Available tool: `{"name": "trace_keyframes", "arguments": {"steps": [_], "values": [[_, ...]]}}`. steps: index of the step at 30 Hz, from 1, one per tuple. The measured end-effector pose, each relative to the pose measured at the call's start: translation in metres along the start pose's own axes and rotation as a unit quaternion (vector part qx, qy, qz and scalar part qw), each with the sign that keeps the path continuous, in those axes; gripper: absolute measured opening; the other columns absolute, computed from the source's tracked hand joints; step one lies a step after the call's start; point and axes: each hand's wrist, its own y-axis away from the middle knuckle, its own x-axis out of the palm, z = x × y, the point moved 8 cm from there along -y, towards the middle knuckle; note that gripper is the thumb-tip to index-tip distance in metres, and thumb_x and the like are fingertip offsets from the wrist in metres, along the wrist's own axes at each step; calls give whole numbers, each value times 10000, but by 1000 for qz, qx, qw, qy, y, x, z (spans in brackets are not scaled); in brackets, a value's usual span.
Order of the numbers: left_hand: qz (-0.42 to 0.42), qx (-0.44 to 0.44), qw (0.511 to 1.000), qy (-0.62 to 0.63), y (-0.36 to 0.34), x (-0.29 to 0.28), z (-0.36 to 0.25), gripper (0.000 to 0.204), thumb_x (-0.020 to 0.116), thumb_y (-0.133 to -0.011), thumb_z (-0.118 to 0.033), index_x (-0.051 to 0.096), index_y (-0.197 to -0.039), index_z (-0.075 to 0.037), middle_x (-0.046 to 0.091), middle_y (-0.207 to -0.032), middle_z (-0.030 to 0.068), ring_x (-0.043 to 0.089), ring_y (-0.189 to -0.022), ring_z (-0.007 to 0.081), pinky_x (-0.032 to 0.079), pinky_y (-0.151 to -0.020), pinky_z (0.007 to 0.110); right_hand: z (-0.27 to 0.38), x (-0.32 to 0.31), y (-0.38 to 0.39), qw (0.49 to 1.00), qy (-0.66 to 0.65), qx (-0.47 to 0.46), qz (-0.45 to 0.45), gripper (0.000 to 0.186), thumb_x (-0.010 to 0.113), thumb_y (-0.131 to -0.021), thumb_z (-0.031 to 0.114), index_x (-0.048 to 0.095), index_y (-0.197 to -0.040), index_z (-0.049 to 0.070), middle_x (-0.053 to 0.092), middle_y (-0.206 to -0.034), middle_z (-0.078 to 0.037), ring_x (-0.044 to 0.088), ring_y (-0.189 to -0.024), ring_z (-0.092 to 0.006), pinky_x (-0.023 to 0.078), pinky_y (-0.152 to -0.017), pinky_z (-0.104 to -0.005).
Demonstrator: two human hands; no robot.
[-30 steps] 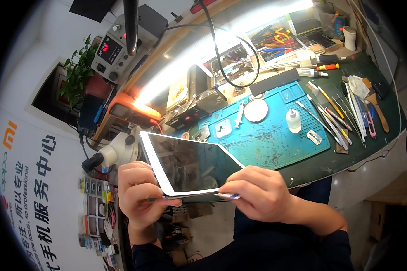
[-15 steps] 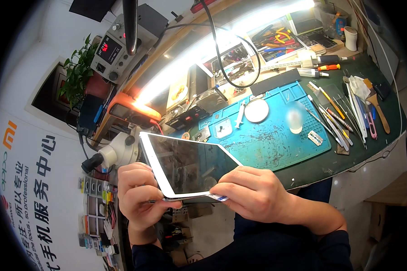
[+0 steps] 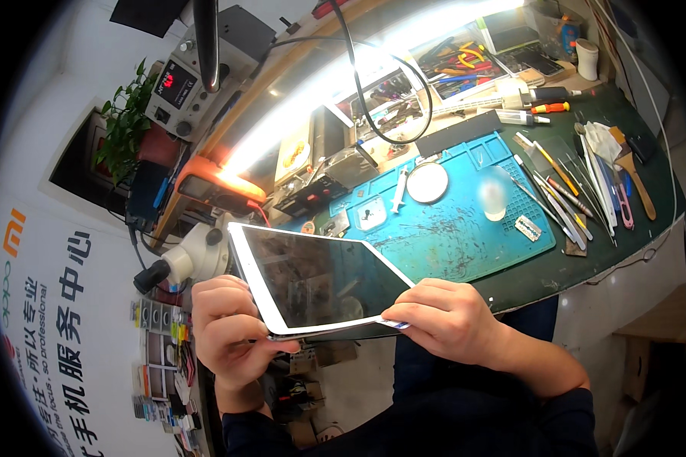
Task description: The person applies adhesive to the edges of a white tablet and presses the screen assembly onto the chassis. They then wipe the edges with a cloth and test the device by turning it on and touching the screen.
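A tablet with a white frame and dark glass point(image 3: 324, 278) is held tilted above the bench's near edge. My left hand point(image 3: 232, 329) grips its near left corner, with the thumb along the near edge and fingers behind. At the right part of that same edge, my right hand point(image 3: 451, 320) pinches a thin white-and-blue card point(image 3: 393, 324). The card lies against the seam between the glass and the body; how deep it sits is hidden by the fingers. Along the near edge the white frame stands slightly apart from the darker body below.
Beyond the tablet lies a blue repair mat point(image 3: 450, 236) with a round white dish point(image 3: 427, 183), a syringe point(image 3: 399, 190) and a razor blade point(image 3: 527, 228). Tweezers and brushes point(image 3: 587, 190) spread at right. A microscope point(image 3: 190, 255) and orange multimeter point(image 3: 213, 190) stand left.
My right hand has slid the card rightward along the tablet's near edge. My left hand keeps its grip, and the whole view has shifted slightly.
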Motion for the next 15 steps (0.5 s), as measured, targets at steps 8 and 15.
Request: {"name": "trace_keyframes", "arguments": {"steps": [8,15], "values": [[-2,2,1000,-5,-2,1,1,412,904,-714,-400,612,-826,-131,558,-882,15,516,-835,231,467,-755,363,-15,-3,17,999,21,31,7,211,768,-767,15,683,-954,62,689,-902,-55,685,-805,-251,573,-688,-351],[-5,1,1000,-8,1,1,2,424,901,-715,-411,607,-832,-130,558,-883,18,521,-844,236,467,-771,369,-24,-3,27,998,39,47,15,179,781,-790,35,698,-947,64,705,-887,-62,696,-803,-254,577,-687,-349]]}}
